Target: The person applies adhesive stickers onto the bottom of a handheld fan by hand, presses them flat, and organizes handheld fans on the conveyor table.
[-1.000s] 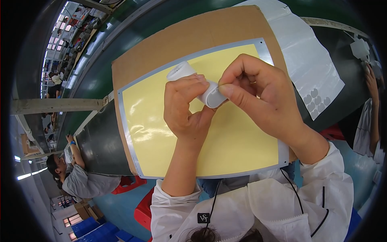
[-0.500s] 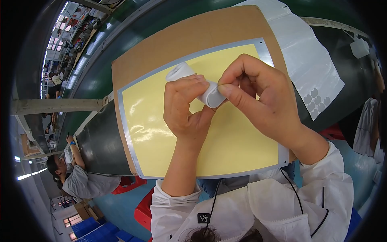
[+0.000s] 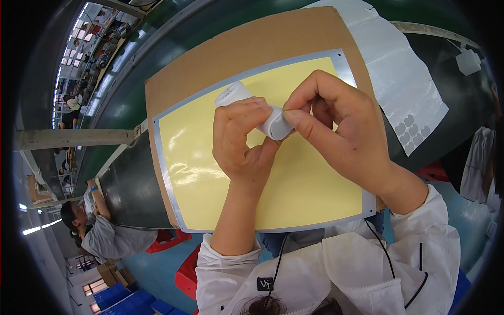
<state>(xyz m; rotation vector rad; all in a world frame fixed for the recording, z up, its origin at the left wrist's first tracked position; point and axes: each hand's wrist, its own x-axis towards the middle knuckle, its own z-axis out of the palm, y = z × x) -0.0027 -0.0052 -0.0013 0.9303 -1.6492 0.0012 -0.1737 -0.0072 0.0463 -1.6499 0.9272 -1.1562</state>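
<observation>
A white cylindrical plastic part (image 3: 276,125) is tilted above the yellow sheet, wrapped by the fingers of my left hand (image 3: 237,134). Its far-left end looks ribbed or perforated, while a flat round face is turned toward me at the near end. My right hand (image 3: 336,123) is closed in a pinch, thumb and forefinger tips touching the rim of that near end. Whatever lies between those fingertips is hidden or too small to make out. Beneath both hands is a glossy yellow sheet (image 3: 210,194) with a grey border.
Brown cardboard (image 3: 252,37) lies under the sheet on a dark work surface (image 3: 131,184). At right, a white backing sheet (image 3: 388,58) carries several round grey stickers (image 3: 412,130). A small white block (image 3: 468,62) is farther right. A co-worker (image 3: 113,236) sits at left by red stools (image 3: 168,240).
My hands and the white cylindrical part hold almost the same position. At left, the co-worker's raised hand has lowered slightly.
</observation>
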